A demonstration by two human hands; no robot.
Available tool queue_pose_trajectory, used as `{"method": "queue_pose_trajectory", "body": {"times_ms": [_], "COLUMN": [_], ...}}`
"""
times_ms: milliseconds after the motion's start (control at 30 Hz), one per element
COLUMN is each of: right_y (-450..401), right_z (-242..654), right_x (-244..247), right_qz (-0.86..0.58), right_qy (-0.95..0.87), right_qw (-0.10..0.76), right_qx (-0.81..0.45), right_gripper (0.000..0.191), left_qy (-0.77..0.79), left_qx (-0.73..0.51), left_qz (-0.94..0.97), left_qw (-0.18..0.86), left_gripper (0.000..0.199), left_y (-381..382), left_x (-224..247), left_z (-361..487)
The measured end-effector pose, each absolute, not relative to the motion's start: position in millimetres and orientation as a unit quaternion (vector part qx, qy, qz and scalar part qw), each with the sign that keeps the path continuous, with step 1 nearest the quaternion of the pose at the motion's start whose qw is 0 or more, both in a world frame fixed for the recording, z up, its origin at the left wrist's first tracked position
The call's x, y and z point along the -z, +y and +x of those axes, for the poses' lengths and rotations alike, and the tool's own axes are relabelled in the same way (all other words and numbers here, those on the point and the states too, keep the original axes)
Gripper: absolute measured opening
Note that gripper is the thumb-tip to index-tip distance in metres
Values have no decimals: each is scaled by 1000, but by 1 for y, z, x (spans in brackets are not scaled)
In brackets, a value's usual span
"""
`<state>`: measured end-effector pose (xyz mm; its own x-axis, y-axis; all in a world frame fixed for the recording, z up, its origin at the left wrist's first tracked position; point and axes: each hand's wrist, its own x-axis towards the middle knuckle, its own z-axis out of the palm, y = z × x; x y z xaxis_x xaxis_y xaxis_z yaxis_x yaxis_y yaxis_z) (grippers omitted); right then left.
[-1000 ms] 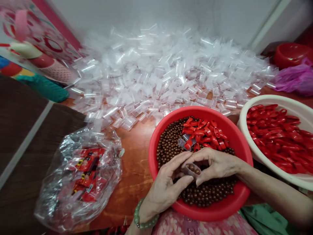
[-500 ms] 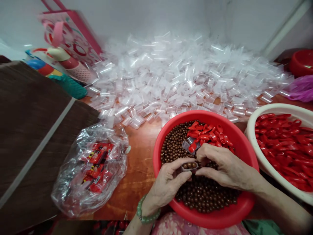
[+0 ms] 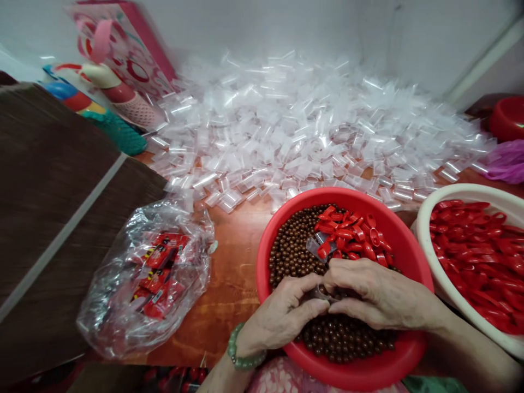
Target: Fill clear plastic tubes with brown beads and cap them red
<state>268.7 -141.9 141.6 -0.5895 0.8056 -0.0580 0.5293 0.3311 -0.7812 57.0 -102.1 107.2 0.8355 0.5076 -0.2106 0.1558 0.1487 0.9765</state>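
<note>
Over the red basin (image 3: 413, 256), my left hand (image 3: 282, 308) pinches a small clear plastic case (image 3: 321, 295), mostly covered by fingers. My right hand (image 3: 368, 292) is closed at the case's right side, fingertips against it; what else it may hold is hidden. Brown balls (image 3: 344, 338) fill much of the basin, below and behind both hands. Red plastic caps (image 3: 354, 234) lie on the balls at the back, with a clear case (image 3: 314, 248) beside them.
Clear plastic cases (image 3: 295, 125) are heaped along the wall. A white basin (image 3: 426, 218) of red caps stands at right. At left are a plastic bag (image 3: 106, 311) with red packets, a brown stack (image 3: 57, 196), a bottle (image 3: 126, 101) and a pink gift bag (image 3: 151, 49).
My hands have come closer together and turned around the case, so its open end with balls inside is now mostly covered. The view has shifted slightly.
</note>
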Motion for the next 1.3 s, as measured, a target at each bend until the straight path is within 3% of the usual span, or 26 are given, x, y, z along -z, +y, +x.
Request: {"method": "queue_pose_trajectory", "body": {"times_ms": [200, 367, 467, 567, 667, 833, 933, 1067, 1300], "right_y": [-156, -152, -132, -109, -96, -96, -101, -105, -115], "right_z": [273, 284, 286, 282, 278, 284, 287, 278, 252], "right_x": [-141, -148, -143, -129, -116, -112, -119, -123, -121], "right_qz": [-495, -458, -492, -503, -488, -499, -546, -556, -541], "right_qy": [-742, -747, -777, -820, -841, -809, -713, -589, -643], "right_qw": [133, 82, 129, 107, 71, 181, 263, 304, 349], "right_qx": [-433, -476, -371, -251, -223, -253, -354, -502, -415], "right_gripper": [15, 25, 6, 22, 24, 22, 30, 38, 25], "left_qy": [265, 339, 358, 375, 382, 378, 381, 377, 365], "left_qx": [-128, -188, -216, -229, -225, -212, -211, -205, -203], "left_qz": [667, 648, 612, 584, 579, 584, 584, 593, 617], "left_qw": [685, 656, 671, 683, 684, 686, 685, 681, 668], "left_gripper": [25, 23, 24, 22, 19, 19, 21, 23, 19], "left_y": [-101, -105, -107, -107, -106, -104, -104, -104, -102], "left_x": [-113, -109, -103, -99, -99, -100, -100, -101, -104], "left_z": [59, 57, 57, 58, 59, 58, 59, 59, 60]}}
